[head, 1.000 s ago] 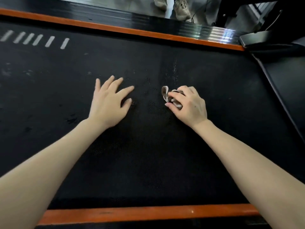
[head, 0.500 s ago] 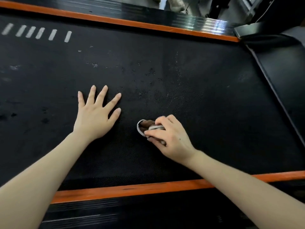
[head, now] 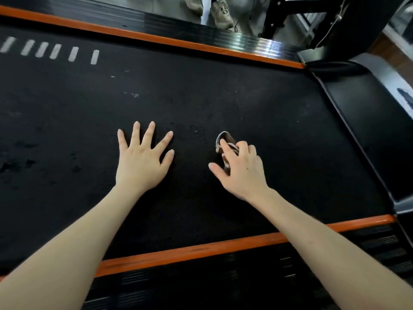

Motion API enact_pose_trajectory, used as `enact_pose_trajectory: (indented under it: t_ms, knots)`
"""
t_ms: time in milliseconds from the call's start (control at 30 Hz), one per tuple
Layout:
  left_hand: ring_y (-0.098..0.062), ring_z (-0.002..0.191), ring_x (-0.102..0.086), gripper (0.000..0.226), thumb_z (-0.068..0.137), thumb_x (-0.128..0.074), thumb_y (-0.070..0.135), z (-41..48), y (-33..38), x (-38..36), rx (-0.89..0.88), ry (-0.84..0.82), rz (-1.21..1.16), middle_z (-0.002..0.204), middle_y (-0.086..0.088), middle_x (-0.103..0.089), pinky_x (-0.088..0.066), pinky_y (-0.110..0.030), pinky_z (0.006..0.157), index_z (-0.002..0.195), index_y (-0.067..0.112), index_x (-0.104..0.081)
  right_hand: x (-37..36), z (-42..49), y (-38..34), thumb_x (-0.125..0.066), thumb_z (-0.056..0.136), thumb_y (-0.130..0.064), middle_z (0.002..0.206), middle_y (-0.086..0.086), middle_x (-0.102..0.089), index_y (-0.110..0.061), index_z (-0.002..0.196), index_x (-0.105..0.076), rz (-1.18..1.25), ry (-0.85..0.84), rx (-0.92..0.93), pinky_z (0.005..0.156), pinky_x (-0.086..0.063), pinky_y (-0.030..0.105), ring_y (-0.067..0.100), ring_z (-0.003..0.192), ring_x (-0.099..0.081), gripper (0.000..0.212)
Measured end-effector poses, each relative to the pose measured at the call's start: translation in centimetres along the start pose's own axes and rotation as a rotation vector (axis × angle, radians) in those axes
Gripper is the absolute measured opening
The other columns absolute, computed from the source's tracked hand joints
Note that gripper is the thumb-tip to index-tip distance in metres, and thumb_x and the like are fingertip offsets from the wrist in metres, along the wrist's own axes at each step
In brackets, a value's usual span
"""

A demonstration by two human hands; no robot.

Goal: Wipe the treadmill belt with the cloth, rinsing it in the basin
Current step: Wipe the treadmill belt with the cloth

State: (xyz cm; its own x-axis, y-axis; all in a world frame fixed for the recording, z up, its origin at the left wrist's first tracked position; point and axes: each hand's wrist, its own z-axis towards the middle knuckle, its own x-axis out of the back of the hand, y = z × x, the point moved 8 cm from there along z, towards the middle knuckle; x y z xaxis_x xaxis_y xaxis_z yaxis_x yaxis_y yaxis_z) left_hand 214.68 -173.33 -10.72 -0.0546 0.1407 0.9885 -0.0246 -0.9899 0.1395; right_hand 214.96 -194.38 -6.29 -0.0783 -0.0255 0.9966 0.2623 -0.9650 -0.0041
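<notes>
Views: one, worn on the person's head, wide-angle.
Position: above the treadmill belt [head: 223, 104], over its near orange side rail [head: 201, 250].
Facing: forward and down, across the belt toward the far orange side rail [head: 156, 40].
Nearness: close; the belt fills most of the frame.

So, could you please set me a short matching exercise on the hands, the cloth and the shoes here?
Things:
1. left hand
2. right hand
3. cloth
4. shoes

States or places:
a. beyond the far orange rail
b. flat on the belt, fingers spread
c. bunched, brown and white
d. grips the cloth

Pairs: 1-b, 2-d, 3-c, 4-a.
</notes>
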Motion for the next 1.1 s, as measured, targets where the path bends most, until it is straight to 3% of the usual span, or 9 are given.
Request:
enact_pose_trajectory:
  t_ms: [67,233,367,500,633,800,933,1000,1100]
  knots:
    - [-0.035,0.145,-0.002,0.056,0.095,-0.009,0.058,-0.1,0.0,0.0,0.0,-0.001,-0.007,0.158,-0.007,-0.013,0.002,-0.058,0.114,0.147,0.041,-0.02,2.0,-0.5,-0.1,-0.023,0.077,-0.072,0.127,0.01,-0.045,-0.02,0.144,-0.034,0.001,0.004,0.099,0.084,-0.045,0.039,0.027,0.108,-0.045,0.086]
    - [-0.035,0.145,-0.006,0.06,0.092,-0.005,0.06,0.0,-0.2,-0.1,0.009,0.008,0.0,0.158,-0.007,-0.018,0.0,-0.059,0.114,0.147,0.042,-0.023,2.5,1.4,0.0,-0.05,0.088,-0.05,0.144,0.011,-0.042,-0.023,0.131,-0.055,0.141,0.009,0.515,0.11,-0.03,0.048,0.027,0.134,-0.036,0.051]
    - [-0.035,0.145,-0.007,0.063,0.089,-0.004,0.061,0.1,-0.2,0.0,0.018,0.026,-0.003,0.157,-0.007,-0.019,0.0,-0.058,0.114,0.146,0.042,-0.024,-0.3,1.2,0.3,-0.056,0.085,-0.045,0.125,0.003,-0.058,-0.019,0.117,-0.066,0.296,0.029,0.391,0.094,-0.045,0.044,0.022,0.12,-0.049,0.043]
    - [-0.034,0.145,-0.008,0.063,0.089,-0.006,0.061,0.1,-0.2,0.1,0.021,0.024,-0.005,0.157,-0.007,-0.02,-0.001,-0.057,0.115,0.146,0.042,-0.024,-0.1,-0.9,1.6,-0.05,0.078,-0.061,0.133,0.002,-0.048,-0.018,0.134,-0.049,0.269,0.043,0.23,0.099,-0.038,0.043,0.022,0.123,-0.041,0.071]
    - [-0.033,0.145,-0.007,0.063,0.089,-0.006,0.061,0.1,-0.3,0.2,0.027,0.03,-0.005,0.157,-0.006,-0.019,0.0,-0.056,0.115,0.146,0.042,-0.024,-0.7,-3.9,2.6,-0.05,0.081,-0.06,0.156,0.009,-0.014,-0.026,0.15,-0.008,0.257,-0.137,0.406,0.114,-0.017,0.039,0.022,0.144,-0.012,0.088]
    - [-0.032,0.145,-0.008,0.063,0.088,-0.007,0.063,0.1,-0.4,0.3,0.039,0.041,-0.007,0.157,-0.005,-0.02,0.001,-0.054,0.116,0.145,0.044,-0.025,-0.8,-2.7,2.4,-0.049,0.088,-0.051,0.141,0.021,-0.037,-0.024,0.144,-0.026,0.164,0.024,0.59,0.101,-0.036,0.042,0.032,0.128,-0.038,0.067]
    - [-0.03,0.145,-0.007,0.064,0.087,-0.007,0.064,0.0,-0.4,0.3,0.047,0.047,-0.017,0.157,-0.003,-0.02,0.002,-0.052,0.116,0.145,0.044,-0.026,-0.2,4.7,4.0,-0.043,0.089,-0.055,0.116,0.016,-0.051,-0.034,0.138,-0.042,0.118,0.158,0.272,0.079,-0.048,0.046,0.034,0.098,-0.05,0.054]
    - [-0.029,0.146,-0.007,0.064,0.087,-0.006,0.064,0.0,-0.4,0.3,0.053,0.041,-0.012,0.157,-0.002,-0.019,0.002,-0.051,0.117,0.145,0.045,-0.025,-0.6,8.3,5.2,-0.039,0.089,-0.06,0.119,0.012,-0.047,-0.04,0.138,-0.042,0.061,0.123,0.035,0.082,-0.043,0.043,0.032,0.103,-0.046,0.054]
    - [-0.028,0.146,-0.006,0.065,0.086,-0.005,0.065,0.1,-0.3,0.3,0.064,0.031,0.008,0.158,-0.001,-0.018,0.001,-0.051,0.117,0.145,0.046,-0.023,-1.6,9.4,3.0,-0.037,0.083,-0.072,0.131,0.007,-0.042,-0.041,0.137,-0.042,0.075,0.123,-0.009,0.091,-0.035,0.047,0.031,0.116,-0.039,0.062]
